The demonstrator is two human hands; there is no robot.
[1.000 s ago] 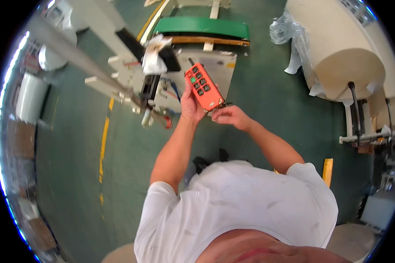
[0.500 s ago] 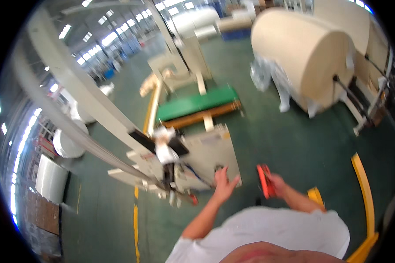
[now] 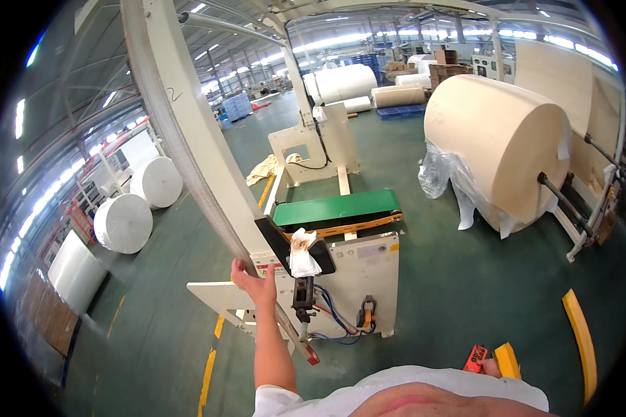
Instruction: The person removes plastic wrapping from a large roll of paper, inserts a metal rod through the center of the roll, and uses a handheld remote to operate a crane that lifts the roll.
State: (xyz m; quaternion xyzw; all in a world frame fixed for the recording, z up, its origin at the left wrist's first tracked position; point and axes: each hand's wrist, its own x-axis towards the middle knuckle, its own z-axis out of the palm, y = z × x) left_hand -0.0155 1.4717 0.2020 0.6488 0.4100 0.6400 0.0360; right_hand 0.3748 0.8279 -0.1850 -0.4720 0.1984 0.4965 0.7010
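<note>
My left hand (image 3: 257, 283) is on a long grey bar (image 3: 212, 208) that runs down beside a cream machine post (image 3: 195, 125). Its fingers curl at the bar, with the thumb standing up on the other side. Low on the right, my right hand (image 3: 490, 367) is closed around a red remote control (image 3: 475, 358) with dark buttons. A crumpled white cloth (image 3: 303, 254), stained brown, lies over a black part by the foot of the post. Below the cloth, blue hoses (image 3: 334, 316) hang in front of a cream machine plate (image 3: 379, 278).
Beyond the plate lies a green-topped platform (image 3: 337, 206). A big brown paper roll (image 3: 494, 139) with torn plastic wrap stands to the right, on a shaft (image 3: 563, 201). Yellow floor rails (image 3: 581, 344) are near my right side. White rolls (image 3: 123, 224) stand at the left.
My left hand has moved left from the machine plate to the grey bar. The right hand, holding the red remote, has dropped lower and closer to my body. My view has tilted up.
</note>
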